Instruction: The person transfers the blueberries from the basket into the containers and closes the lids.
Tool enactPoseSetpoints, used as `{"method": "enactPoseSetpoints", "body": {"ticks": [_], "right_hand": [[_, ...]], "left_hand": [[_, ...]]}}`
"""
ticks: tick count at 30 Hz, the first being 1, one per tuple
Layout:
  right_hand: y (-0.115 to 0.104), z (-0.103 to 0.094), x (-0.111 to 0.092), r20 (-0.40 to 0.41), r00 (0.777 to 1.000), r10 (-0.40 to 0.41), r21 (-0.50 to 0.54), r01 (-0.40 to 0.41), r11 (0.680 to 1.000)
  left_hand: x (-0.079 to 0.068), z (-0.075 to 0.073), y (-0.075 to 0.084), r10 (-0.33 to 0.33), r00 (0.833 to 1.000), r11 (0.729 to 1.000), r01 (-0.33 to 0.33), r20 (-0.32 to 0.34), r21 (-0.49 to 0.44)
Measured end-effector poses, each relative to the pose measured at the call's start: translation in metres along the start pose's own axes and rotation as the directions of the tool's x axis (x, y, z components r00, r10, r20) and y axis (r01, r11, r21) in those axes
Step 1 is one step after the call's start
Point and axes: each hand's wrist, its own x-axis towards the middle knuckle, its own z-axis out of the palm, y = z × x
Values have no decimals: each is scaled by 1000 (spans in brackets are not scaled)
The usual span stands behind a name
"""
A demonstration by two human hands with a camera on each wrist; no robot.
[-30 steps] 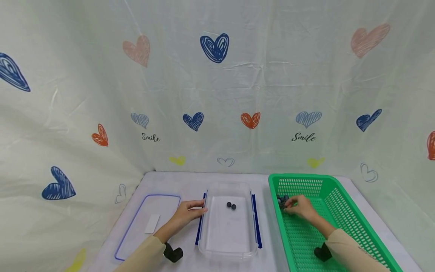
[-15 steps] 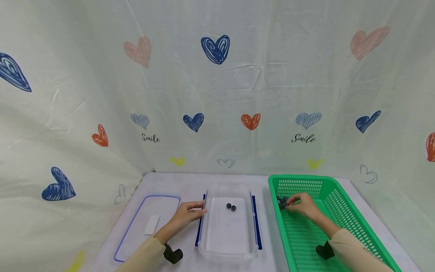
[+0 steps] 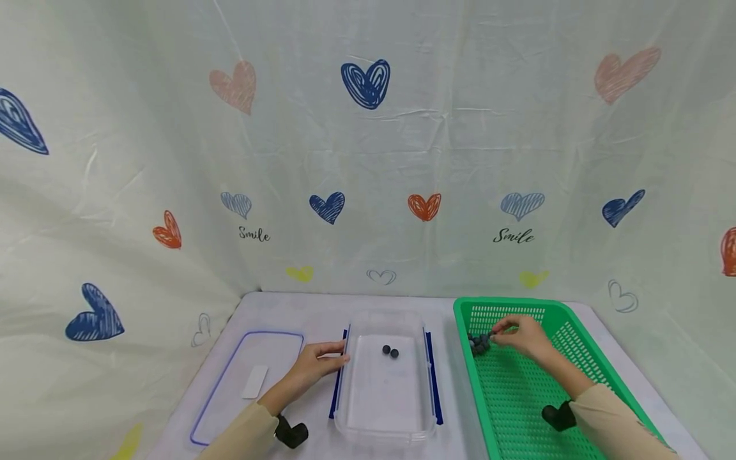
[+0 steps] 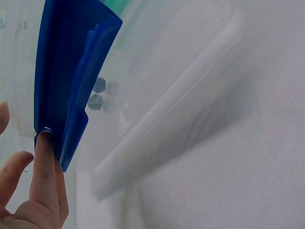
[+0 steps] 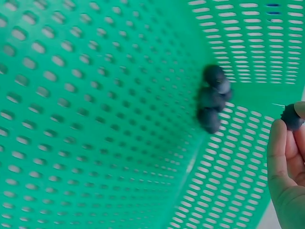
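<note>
In the head view a clear plastic container (image 3: 384, 399) with blue side latches stands at the middle of the table. Two blueberries (image 3: 390, 351) lie inside it. My left hand (image 3: 313, 367) rests against its left side; in the left wrist view, extended fingers touch the opened-out blue latch (image 4: 64, 71). My right hand (image 3: 522, 337) is over the green basket (image 3: 477, 396), pinching one blueberry (image 5: 291, 117) between thumb and fingertips. Just left of that hand, several more blueberries (image 5: 212, 100) sit bunched against the basket's wall.
A clear lid (image 3: 224, 402) with a blue-purple rim lies left of the container, a white rectangular piece (image 3: 255, 382) on it. Behind the table hangs a pale curtain (image 3: 368, 153) printed with hearts. The basket's raised wall stands between the berries and the container.
My right hand has drawn slightly up and right from the berry pile, and a blueberry now shows in its fingers. The left hand stays at the container's side.
</note>
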Motion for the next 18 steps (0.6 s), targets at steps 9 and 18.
{"method": "enactPoseSetpoints", "body": {"ticks": [9,18], "right_hand": [[-16,-13,2,2,1000,10,70,-10,997],[-29,-20,6,10,1000,26,73,-26,997]], "left_hand": [[-1,0,1,-7,1000,1000,7,5,-8],[-1,0,0,-5,1000,1000,5,4,-3]]}}
